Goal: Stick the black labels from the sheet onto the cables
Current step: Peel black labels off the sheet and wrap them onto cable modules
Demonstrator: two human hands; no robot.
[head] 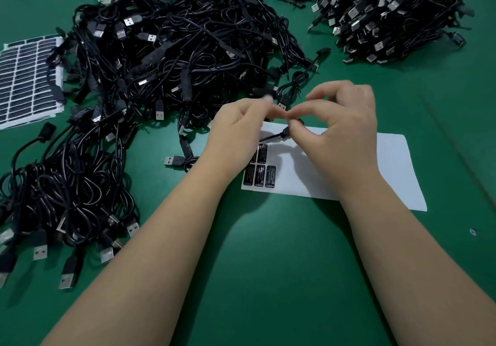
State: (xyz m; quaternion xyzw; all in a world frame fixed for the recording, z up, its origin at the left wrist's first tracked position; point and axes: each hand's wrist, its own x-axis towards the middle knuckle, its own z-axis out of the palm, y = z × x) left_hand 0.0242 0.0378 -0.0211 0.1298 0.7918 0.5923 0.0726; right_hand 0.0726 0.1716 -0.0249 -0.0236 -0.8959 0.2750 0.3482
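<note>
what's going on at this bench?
A person is labelling USB cables. Both hands, left hand and right hand, pinch one black cable over a nearly used-up label sheet, where about five black labels remain. A full label sheet lies far left, beside big cable piles on the green table.

Labels and cables as I see them

A few black labels [259, 169] remain on my white sheet [375, 168]; one black cable [273, 136] hangs above it, others heaped [171, 50] behind.
</note>
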